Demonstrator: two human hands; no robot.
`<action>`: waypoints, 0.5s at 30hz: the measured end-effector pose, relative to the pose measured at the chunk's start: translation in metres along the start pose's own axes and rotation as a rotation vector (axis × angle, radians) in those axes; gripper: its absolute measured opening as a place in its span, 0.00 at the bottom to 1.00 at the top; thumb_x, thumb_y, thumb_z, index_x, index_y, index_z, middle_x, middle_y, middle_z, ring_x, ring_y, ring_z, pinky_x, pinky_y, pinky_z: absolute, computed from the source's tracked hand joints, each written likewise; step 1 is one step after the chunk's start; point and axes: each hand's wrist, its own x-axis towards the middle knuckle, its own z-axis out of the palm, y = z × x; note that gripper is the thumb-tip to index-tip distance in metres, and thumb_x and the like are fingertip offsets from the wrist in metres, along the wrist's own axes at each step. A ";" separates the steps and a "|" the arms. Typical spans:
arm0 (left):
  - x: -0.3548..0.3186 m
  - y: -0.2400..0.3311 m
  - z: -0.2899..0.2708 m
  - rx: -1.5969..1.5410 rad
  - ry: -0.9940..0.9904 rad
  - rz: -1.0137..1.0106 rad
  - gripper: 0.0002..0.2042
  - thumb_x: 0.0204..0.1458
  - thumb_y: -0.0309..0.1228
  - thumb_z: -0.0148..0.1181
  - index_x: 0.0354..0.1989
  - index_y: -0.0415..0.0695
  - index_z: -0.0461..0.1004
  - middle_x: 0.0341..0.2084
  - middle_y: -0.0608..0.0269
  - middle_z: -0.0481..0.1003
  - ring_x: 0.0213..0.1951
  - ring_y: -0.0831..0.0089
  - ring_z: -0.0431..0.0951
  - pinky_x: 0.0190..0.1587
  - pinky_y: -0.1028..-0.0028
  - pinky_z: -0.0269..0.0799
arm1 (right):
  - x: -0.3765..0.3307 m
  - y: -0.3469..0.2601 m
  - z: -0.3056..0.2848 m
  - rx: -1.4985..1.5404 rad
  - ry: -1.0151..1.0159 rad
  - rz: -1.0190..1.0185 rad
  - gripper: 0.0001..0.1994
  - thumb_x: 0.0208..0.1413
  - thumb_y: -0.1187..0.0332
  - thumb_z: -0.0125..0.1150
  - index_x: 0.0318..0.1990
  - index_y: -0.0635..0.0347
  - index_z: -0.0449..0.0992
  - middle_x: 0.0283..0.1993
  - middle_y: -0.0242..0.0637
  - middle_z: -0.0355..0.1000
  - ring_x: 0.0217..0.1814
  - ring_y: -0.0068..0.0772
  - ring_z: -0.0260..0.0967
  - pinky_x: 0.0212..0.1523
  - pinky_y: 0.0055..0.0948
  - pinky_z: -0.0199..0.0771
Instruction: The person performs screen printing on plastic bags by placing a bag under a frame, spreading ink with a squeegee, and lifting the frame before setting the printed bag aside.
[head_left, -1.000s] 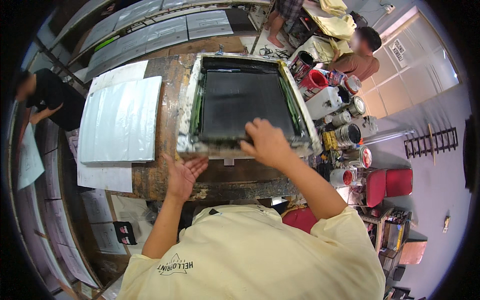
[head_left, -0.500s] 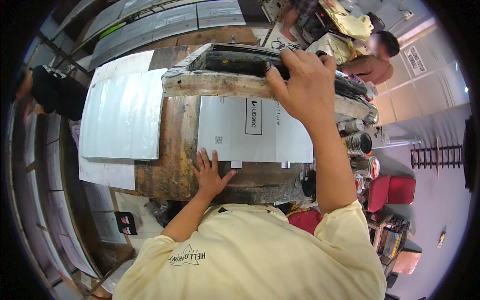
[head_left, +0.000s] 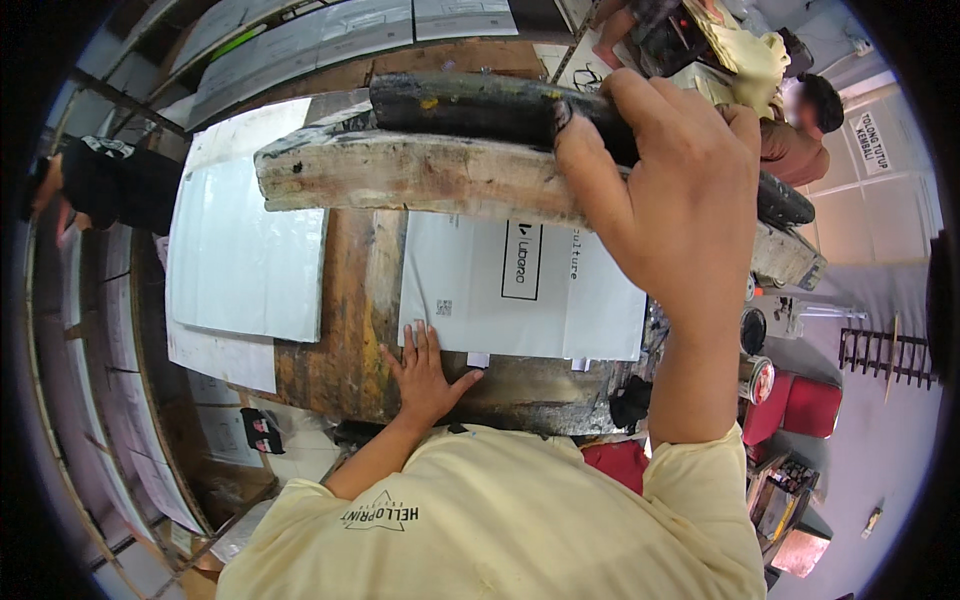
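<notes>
My right hand is wrapped round a long, dark, ink-stained squeegee, its thumb on the near side and fingertips hidden beyond. Right below lies the pale wooden front rail of a screen-printing frame, raised over the table; whether my hand also grips the rail is hard to tell. Under it is a flat white plastic bag with black print, its far part covered by the frame. My left hand rests with fingers spread at the bag's near left corner, fingertips touching it.
A stack of white bags lies on the stained wooden table to the left. Racks with white sheets stand farther left. Paint tins and red chairs are on the right. Another person sits at the far right.
My right hand has come up and closer, with squeegee and frame rising too. The left hand stays at the bag's corner. The whole view has shifted slightly.
</notes>
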 end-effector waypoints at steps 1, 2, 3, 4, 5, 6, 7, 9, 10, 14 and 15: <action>0.003 0.002 -0.007 -0.053 -0.061 -0.021 0.52 0.60 0.70 0.47 0.77 0.32 0.55 0.78 0.38 0.50 0.81 0.48 0.38 0.74 0.31 0.18 | 0.000 0.000 0.000 -0.011 -0.025 0.010 0.19 0.57 0.54 0.63 0.41 0.64 0.81 0.36 0.43 0.78 0.40 0.49 0.75 0.47 0.45 0.61; 0.009 0.006 -0.017 -0.081 -0.041 -0.006 0.49 0.62 0.66 0.51 0.76 0.32 0.56 0.77 0.37 0.53 0.80 0.47 0.43 0.75 0.32 0.23 | 0.000 0.000 0.000 0.001 0.013 -0.004 0.19 0.58 0.54 0.63 0.42 0.64 0.81 0.36 0.44 0.79 0.41 0.49 0.75 0.48 0.45 0.62; 0.016 0.011 -0.030 -0.085 -0.097 -0.016 0.47 0.63 0.62 0.55 0.76 0.32 0.57 0.76 0.37 0.56 0.79 0.46 0.48 0.76 0.34 0.28 | 0.001 0.000 0.001 0.011 0.053 -0.020 0.20 0.58 0.54 0.63 0.43 0.64 0.82 0.37 0.44 0.79 0.41 0.50 0.75 0.48 0.45 0.62; 0.027 0.017 -0.043 -0.231 0.059 0.053 0.42 0.63 0.56 0.59 0.74 0.32 0.60 0.73 0.37 0.61 0.75 0.46 0.57 0.74 0.39 0.40 | 0.001 0.000 0.002 0.019 0.093 -0.039 0.20 0.59 0.53 0.62 0.44 0.64 0.82 0.38 0.45 0.80 0.42 0.50 0.76 0.49 0.45 0.63; 0.041 0.023 -0.057 -0.353 0.134 0.093 0.38 0.63 0.50 0.62 0.72 0.32 0.63 0.70 0.37 0.65 0.70 0.46 0.65 0.72 0.43 0.52 | 0.002 0.001 0.004 0.006 0.118 -0.056 0.19 0.58 0.53 0.63 0.39 0.62 0.81 0.35 0.43 0.79 0.39 0.49 0.76 0.46 0.45 0.62; 0.052 0.028 -0.071 -0.458 0.140 0.081 0.34 0.63 0.44 0.65 0.70 0.31 0.66 0.68 0.37 0.69 0.65 0.46 0.74 0.70 0.48 0.64 | 0.002 0.002 0.005 -0.005 0.143 -0.076 0.18 0.57 0.52 0.64 0.35 0.60 0.80 0.31 0.41 0.78 0.37 0.47 0.76 0.44 0.46 0.61; 0.066 0.035 -0.082 -0.572 0.238 0.095 0.30 0.62 0.39 0.66 0.68 0.32 0.68 0.64 0.37 0.72 0.58 0.48 0.78 0.62 0.52 0.70 | 0.002 0.003 0.006 -0.031 0.168 -0.096 0.18 0.57 0.51 0.65 0.31 0.58 0.79 0.28 0.39 0.77 0.34 0.46 0.76 0.41 0.46 0.60; 0.080 0.042 -0.100 -0.779 0.355 0.098 0.23 0.60 0.28 0.67 0.64 0.34 0.74 0.58 0.38 0.78 0.45 0.51 0.86 0.48 0.60 0.82 | 0.001 0.003 0.008 -0.030 0.154 -0.090 0.18 0.58 0.50 0.64 0.31 0.58 0.80 0.29 0.40 0.77 0.35 0.46 0.76 0.42 0.46 0.60; 0.081 0.043 -0.105 -0.768 0.376 0.069 0.22 0.61 0.27 0.66 0.63 0.34 0.75 0.57 0.38 0.78 0.42 0.53 0.86 0.45 0.62 0.82 | -0.001 0.003 0.008 -0.049 0.170 -0.094 0.18 0.58 0.50 0.63 0.32 0.58 0.80 0.29 0.40 0.78 0.36 0.46 0.76 0.43 0.46 0.61; 0.061 0.016 -0.108 -0.753 0.559 0.079 0.20 0.61 0.22 0.62 0.63 0.36 0.76 0.51 0.41 0.82 0.35 0.63 0.86 0.40 0.68 0.81 | -0.018 -0.007 0.006 -0.033 0.139 -0.076 0.19 0.59 0.50 0.63 0.33 0.60 0.81 0.31 0.41 0.78 0.38 0.46 0.77 0.46 0.46 0.61; 0.053 0.002 -0.107 -0.753 0.528 0.032 0.21 0.61 0.20 0.61 0.63 0.37 0.76 0.48 0.44 0.84 0.34 0.66 0.85 0.40 0.69 0.81 | -0.022 -0.009 0.006 -0.028 0.130 -0.063 0.19 0.59 0.50 0.63 0.33 0.60 0.81 0.31 0.42 0.78 0.39 0.46 0.76 0.47 0.46 0.61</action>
